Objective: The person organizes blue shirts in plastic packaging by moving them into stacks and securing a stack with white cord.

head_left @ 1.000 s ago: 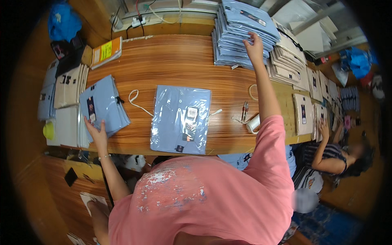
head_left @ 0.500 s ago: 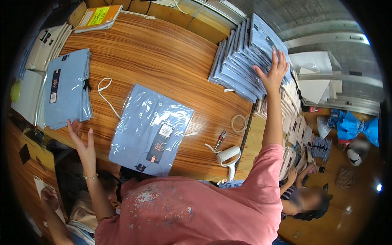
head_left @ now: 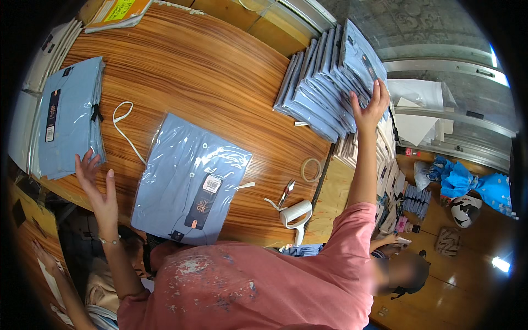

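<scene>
in the head view, holds the left hand (head_left: 99,190) wide and empty just beside a low stack of bagged blue garments (head_left: 72,118); holds the right hand (head_left: 369,114) wide at a taller stack (head_left: 324,82), cannot tell whether touching; has one bagged blue garment (head_left: 179,165) flat on the wood-grain table (head_left: 220,71) between both.

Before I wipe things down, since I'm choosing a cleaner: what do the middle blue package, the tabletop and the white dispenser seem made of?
Blue package: clear, glossy plastic film, by its wrinkles and glints, over what looks like cloth.
Tabletop: wood or wood-look laminate, satin; streaky brown grain shows.
White dispenser: probably smooth hard plastic, judging by its moulded look.
</scene>
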A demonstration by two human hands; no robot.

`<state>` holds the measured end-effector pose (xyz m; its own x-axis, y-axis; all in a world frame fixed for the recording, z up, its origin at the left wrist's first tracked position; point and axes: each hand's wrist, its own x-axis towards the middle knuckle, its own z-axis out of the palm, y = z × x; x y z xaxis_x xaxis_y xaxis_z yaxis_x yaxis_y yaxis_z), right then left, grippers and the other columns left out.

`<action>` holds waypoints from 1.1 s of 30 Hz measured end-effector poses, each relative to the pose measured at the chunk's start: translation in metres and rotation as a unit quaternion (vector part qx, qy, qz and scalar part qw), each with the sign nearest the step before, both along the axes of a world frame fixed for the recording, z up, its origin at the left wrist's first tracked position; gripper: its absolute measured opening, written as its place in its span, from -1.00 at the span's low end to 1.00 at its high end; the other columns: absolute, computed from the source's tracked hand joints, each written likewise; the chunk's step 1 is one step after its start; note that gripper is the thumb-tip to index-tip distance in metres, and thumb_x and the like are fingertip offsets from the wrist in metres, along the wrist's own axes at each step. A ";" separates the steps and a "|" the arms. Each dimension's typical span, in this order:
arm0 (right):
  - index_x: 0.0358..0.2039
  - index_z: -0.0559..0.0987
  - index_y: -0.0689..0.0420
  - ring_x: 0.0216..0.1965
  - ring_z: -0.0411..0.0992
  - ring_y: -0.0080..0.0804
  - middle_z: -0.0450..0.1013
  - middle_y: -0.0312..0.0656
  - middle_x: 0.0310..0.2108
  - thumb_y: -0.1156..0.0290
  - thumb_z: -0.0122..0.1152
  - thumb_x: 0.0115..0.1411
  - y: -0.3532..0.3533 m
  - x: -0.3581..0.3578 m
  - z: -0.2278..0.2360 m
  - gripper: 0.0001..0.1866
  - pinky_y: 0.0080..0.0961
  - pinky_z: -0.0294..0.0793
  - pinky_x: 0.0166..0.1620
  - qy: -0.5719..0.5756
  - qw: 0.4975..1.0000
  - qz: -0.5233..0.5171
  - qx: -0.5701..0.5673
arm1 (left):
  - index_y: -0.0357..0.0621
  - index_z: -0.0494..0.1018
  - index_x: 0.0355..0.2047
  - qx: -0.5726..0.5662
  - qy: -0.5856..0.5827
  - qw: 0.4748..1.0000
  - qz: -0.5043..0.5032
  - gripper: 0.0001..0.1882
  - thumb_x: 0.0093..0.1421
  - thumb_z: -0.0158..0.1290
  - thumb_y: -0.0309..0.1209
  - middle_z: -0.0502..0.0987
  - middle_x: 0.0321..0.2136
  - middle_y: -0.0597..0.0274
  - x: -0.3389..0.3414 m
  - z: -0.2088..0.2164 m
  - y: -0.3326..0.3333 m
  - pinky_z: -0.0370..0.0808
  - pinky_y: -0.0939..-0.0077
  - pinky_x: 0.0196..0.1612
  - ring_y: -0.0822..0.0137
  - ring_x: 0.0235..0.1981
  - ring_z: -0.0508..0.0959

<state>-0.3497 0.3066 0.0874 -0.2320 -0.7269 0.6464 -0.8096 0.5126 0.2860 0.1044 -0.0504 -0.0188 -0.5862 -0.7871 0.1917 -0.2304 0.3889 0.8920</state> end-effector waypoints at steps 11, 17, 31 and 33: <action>0.13 0.13 0.01 0.20 -0.02 -0.01 0.04 0.03 0.16 0.04 0.25 -0.08 0.004 0.009 -0.020 -0.20 0.09 -0.22 0.15 0.055 0.995 -0.067 0.047 | -0.19 -0.11 0.19 0.053 -0.015 0.998 -0.033 -0.37 0.14 -0.12 -0.59 0.22 0.03 0.03 0.000 -0.005 0.001 0.12 0.35 0.10 0.24 0.01 0.27; 0.16 0.09 0.02 0.22 -0.08 0.04 -0.01 0.05 0.19 -0.01 0.24 -0.08 0.000 0.002 -0.016 -0.14 0.16 -0.22 0.13 0.056 0.994 -0.091 0.039 | -0.21 -0.10 0.19 0.067 0.002 0.997 -0.027 -0.36 0.11 -0.12 -0.63 0.23 0.02 0.03 0.006 -0.017 -0.003 0.13 0.37 0.10 0.24 -0.01 0.28; 0.08 0.30 -0.21 0.15 0.04 -0.01 0.08 -0.01 0.13 -0.11 0.25 -0.20 -0.019 -0.002 -0.021 -0.23 0.15 -0.07 0.09 0.071 0.969 -0.167 0.167 | -0.23 -0.13 0.19 0.053 -0.004 0.997 -0.057 -0.37 0.13 -0.14 -0.62 0.23 0.02 -0.03 0.012 -0.025 -0.006 0.11 0.30 0.12 0.23 0.01 0.28; 0.08 0.30 -0.19 0.11 0.10 -0.06 0.14 -0.02 0.08 -0.07 0.24 -0.19 -0.013 -0.011 -0.010 -0.25 0.05 0.01 0.08 0.049 0.969 -0.151 0.189 | -0.22 -0.13 0.19 0.044 -0.001 0.998 -0.054 -0.37 0.14 -0.14 -0.62 0.24 0.02 -0.02 0.010 -0.020 -0.008 0.11 0.30 0.13 0.23 0.01 0.28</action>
